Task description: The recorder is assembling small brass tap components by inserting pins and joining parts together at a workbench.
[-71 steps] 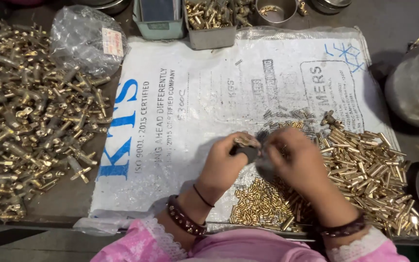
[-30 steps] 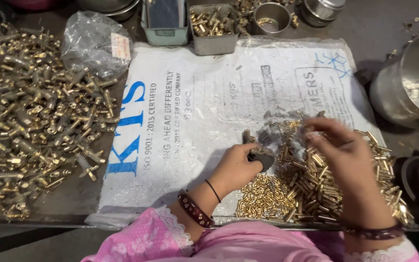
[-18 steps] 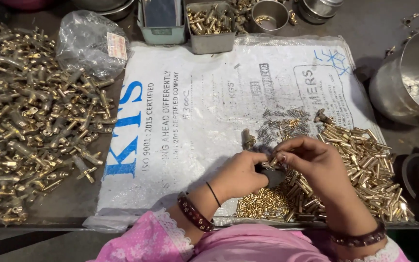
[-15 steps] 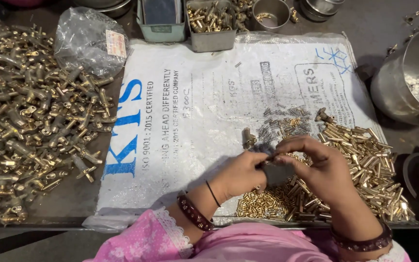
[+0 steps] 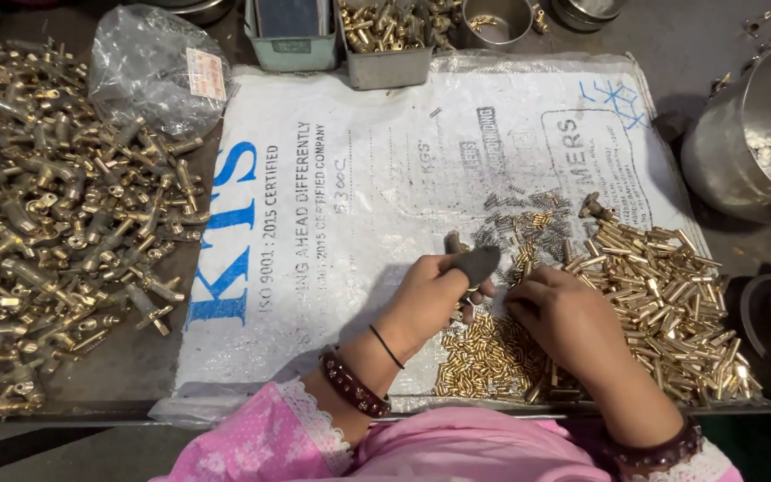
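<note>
Your left hand (image 5: 430, 290) clamps a dark tool (image 5: 476, 262), right hand (image 5: 564, 317) curled over brass pins (image 5: 662, 295); hazard: knocked pins scatter off bench.

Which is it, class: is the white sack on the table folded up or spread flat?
Spread flat: the sack lies open across the table, with brass pins heaped on it.

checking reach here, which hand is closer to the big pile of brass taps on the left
Left. The left hand is over the white sack, on the side toward the brass taps; the right hand sits farther away, over the small brass pins.
</note>
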